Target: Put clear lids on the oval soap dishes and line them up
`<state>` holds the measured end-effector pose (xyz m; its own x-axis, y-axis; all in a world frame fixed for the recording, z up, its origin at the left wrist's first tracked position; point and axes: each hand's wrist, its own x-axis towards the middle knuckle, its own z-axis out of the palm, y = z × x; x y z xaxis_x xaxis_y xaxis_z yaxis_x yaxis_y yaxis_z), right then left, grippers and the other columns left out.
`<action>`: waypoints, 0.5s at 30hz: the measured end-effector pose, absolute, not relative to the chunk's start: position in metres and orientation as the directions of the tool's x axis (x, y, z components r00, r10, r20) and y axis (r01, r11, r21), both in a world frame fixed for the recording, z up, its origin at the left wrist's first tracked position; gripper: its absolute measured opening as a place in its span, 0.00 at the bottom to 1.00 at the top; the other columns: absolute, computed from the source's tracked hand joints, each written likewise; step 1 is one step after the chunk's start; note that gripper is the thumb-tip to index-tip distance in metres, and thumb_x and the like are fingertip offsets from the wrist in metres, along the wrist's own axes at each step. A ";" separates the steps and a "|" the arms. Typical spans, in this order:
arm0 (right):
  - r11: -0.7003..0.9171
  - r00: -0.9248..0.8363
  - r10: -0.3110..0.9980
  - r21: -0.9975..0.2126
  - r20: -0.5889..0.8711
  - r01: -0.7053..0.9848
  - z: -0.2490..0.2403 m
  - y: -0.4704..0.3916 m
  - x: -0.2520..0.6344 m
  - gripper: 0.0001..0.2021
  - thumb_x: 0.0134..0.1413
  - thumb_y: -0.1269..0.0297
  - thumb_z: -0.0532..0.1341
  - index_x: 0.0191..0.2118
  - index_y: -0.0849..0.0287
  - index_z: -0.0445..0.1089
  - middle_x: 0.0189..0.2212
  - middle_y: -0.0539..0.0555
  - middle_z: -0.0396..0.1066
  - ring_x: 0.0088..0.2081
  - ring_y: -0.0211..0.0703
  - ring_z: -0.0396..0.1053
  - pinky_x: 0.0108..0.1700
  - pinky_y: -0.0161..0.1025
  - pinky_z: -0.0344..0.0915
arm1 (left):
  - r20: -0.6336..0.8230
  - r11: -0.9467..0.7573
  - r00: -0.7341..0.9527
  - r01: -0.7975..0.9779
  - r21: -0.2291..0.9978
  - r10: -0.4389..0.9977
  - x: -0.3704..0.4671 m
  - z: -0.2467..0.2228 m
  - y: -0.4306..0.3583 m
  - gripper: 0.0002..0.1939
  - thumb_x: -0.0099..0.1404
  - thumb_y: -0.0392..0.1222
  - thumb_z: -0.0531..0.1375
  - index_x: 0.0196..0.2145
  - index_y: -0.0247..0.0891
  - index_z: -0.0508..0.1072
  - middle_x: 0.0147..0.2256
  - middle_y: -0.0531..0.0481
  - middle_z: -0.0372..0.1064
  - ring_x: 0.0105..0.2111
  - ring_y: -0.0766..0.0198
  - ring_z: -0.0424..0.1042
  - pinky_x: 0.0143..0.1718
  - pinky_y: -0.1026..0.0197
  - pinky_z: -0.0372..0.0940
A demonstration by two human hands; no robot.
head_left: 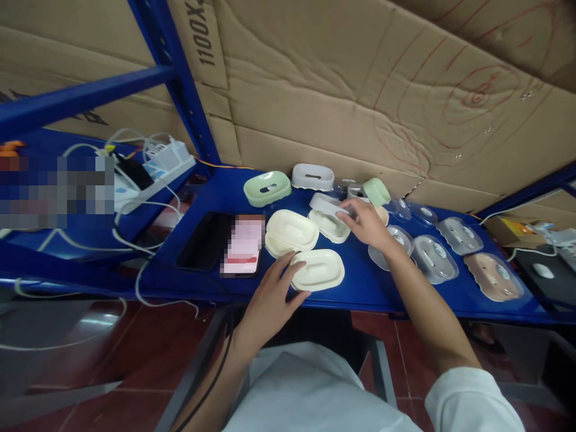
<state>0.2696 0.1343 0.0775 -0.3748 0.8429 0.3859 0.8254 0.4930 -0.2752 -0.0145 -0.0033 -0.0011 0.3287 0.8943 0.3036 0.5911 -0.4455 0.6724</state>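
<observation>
Seated at a blue shelf point(360, 288): left hand point(270, 300) at the near edge, fingers loosely spread against a cream dish point(317, 270), steadying it. Right hand point(366, 225) farther back, fingers pinched on a grey lid point(326, 204) above another cream dish point(330, 227). Clear lids point(434, 258) ranked to the right, within reach. Phone point(243, 246) flat at left.

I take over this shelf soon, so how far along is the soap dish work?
Looks done: two cream dishes stacked near the phone. In hand: the left hand rests on a cream dish at the shelf edge; the right hand holds a grey piece over another cream dish. Left: clear lids lie loose to the right, a green dish behind.
</observation>
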 end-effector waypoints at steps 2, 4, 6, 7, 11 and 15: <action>0.542 -0.396 0.811 -0.298 0.432 0.785 0.074 0.101 0.270 0.09 0.73 0.57 0.59 0.51 0.54 0.71 0.49 0.58 0.79 0.53 0.54 0.76 0.60 0.53 0.65 | 0.277 -0.415 0.315 0.572 0.707 0.908 -0.015 -0.001 -0.001 0.33 0.71 0.41 0.66 0.69 0.51 0.60 0.72 0.44 0.58 0.72 0.49 0.60 0.70 0.43 0.62; 0.594 -0.435 0.773 -0.288 0.461 0.751 0.065 0.064 0.269 0.08 0.73 0.60 0.59 0.53 0.52 0.70 0.53 0.57 0.79 0.57 0.52 0.75 0.65 0.55 0.61 | 0.266 -0.397 0.305 0.550 0.735 0.915 -0.014 -0.002 0.001 0.40 0.70 0.40 0.67 0.72 0.53 0.54 0.72 0.44 0.57 0.72 0.50 0.60 0.71 0.44 0.61; 0.634 -0.483 0.748 -0.275 0.455 0.723 0.055 0.029 0.267 0.09 0.73 0.64 0.59 0.54 0.51 0.69 0.54 0.56 0.79 0.58 0.50 0.75 0.68 0.57 0.58 | 0.259 -0.381 0.293 0.526 0.760 0.920 -0.014 -0.002 0.003 0.45 0.69 0.40 0.68 0.74 0.54 0.49 0.73 0.43 0.57 0.72 0.50 0.60 0.72 0.45 0.60; 0.646 -0.504 0.742 -0.268 0.442 0.715 0.050 0.015 0.265 0.09 0.73 0.66 0.59 0.55 0.52 0.69 0.54 0.56 0.79 0.59 0.49 0.75 0.69 0.57 0.57 | 0.255 -0.375 0.291 0.515 0.771 0.922 -0.014 -0.002 0.003 0.48 0.68 0.40 0.69 0.75 0.54 0.47 0.73 0.43 0.56 0.72 0.50 0.61 0.72 0.45 0.59; 0.686 -0.583 0.716 -0.232 0.385 0.689 0.034 -0.021 0.257 0.13 0.73 0.70 0.59 0.58 0.54 0.70 0.54 0.57 0.80 0.60 0.49 0.74 0.71 0.60 0.55 | 0.256 -0.424 0.376 0.480 0.768 0.891 -0.012 0.001 0.005 0.51 0.67 0.38 0.69 0.77 0.55 0.43 0.75 0.43 0.53 0.73 0.50 0.59 0.73 0.45 0.58; 0.704 -0.608 0.697 -0.200 0.380 0.682 0.023 -0.029 0.255 0.17 0.73 0.69 0.59 0.62 0.53 0.70 0.54 0.56 0.80 0.60 0.48 0.75 0.72 0.61 0.57 | 0.272 -0.507 0.470 0.502 0.700 0.840 -0.012 0.003 0.003 0.37 0.69 0.40 0.68 0.71 0.53 0.61 0.73 0.44 0.57 0.72 0.48 0.59 0.72 0.42 0.59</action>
<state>0.2552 -0.0293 0.0232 -0.6080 0.6969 0.3803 0.6816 0.7038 -0.2002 -0.0117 0.0030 0.0031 0.4697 0.8399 0.2718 0.5024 -0.5075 0.7001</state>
